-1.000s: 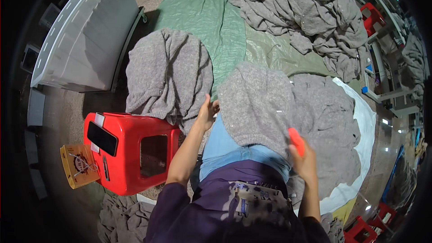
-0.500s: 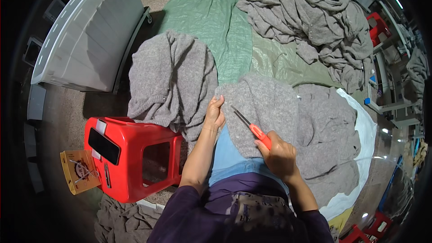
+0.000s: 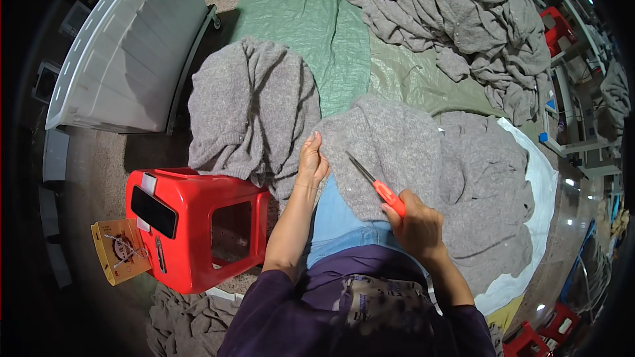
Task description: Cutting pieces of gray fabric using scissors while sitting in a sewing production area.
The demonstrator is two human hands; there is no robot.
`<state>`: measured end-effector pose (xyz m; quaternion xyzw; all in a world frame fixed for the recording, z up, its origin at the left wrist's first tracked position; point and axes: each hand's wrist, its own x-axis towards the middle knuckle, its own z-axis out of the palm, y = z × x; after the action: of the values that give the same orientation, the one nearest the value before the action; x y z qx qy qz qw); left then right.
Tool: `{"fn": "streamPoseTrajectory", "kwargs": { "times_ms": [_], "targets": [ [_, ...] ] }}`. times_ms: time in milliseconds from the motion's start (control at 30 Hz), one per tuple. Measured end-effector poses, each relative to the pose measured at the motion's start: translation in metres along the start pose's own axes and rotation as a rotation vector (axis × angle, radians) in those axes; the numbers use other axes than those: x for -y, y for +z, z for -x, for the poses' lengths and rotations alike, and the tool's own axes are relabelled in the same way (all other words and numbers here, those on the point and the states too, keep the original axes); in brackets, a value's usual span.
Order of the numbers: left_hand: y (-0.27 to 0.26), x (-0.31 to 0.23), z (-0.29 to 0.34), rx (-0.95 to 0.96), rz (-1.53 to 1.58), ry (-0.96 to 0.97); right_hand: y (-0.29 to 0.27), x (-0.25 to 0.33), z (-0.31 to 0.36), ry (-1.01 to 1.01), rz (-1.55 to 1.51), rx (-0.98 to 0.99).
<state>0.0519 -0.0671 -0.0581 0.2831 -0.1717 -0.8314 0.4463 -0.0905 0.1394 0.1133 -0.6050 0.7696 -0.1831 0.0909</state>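
A grey sweater point(image 3: 390, 152) lies across the person's lap, spread over the blue jeans point(image 3: 334, 218) — a fuzzy, loosely knit piece with a soft nap, rumpled at its edges and flecked here and there with pale lint. The left hand point(image 3: 312, 158) pinches the sweater's left edge, fingers curled over the fabric and thumb pressed against it. Just to the right of that hand, the right hand point(image 3: 415, 228) is closed around the orange handle of a pair of scissors point(image 3: 372, 181), whose dark narrow blades point up and left over the knit, their tips close to the left hand; whether the blades touch the fabric I cannot tell.

Beyond the left hand a second grey sweater point(image 3: 254, 109) is heaped in deep folds on a green tarp point(image 3: 311, 26) spread on the floor. To the right of the right hand another grey knit point(image 3: 486, 185) lies flatter, partly on a white sheet point(image 3: 539, 185). Farther off, up and right of both hands, a big tangled pile of grey sweaters point(image 3: 463, 20) covers the tarp's far end.

Left of the left forearm stands a red plastic stool point(image 3: 198, 225) — a dark phone point(image 3: 153, 211) lies on its top, and a small yellow card point(image 3: 120, 250) sits against its side. A large white bin point(image 3: 126, 59) stands well off, up and to the left.
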Motion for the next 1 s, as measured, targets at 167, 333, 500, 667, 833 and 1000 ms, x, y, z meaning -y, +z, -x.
{"fn": "streamPoseTrajectory", "kwargs": {
  "times_ms": [167,333,500,667,833,1000],
  "targets": [
    [0.021,-0.010,0.023,-0.036,0.127,-0.088,-0.025,-0.001,0.009,0.049,-0.133,0.109],
    [0.020,-0.011,0.071,0.042,-0.070,-0.132,-0.032,-0.007,0.030,-0.014,-0.248,-0.094],
    [0.047,-0.010,0.096,0.021,-0.224,-0.139,-0.047,-0.006,0.044,0.096,-0.106,0.217],
    [0.037,-0.007,0.095,0.056,-0.230,-0.138,-0.048,-0.005,0.050,0.074,-0.083,0.201],
    [0.033,-0.004,0.095,0.068,-0.220,-0.108,-0.031,0.002,0.043,-0.045,-0.052,-0.017],
    [0.035,-0.006,0.094,0.045,-0.176,-0.137,-0.044,-0.004,0.047,-0.052,0.067,0.200]
  ]
}}
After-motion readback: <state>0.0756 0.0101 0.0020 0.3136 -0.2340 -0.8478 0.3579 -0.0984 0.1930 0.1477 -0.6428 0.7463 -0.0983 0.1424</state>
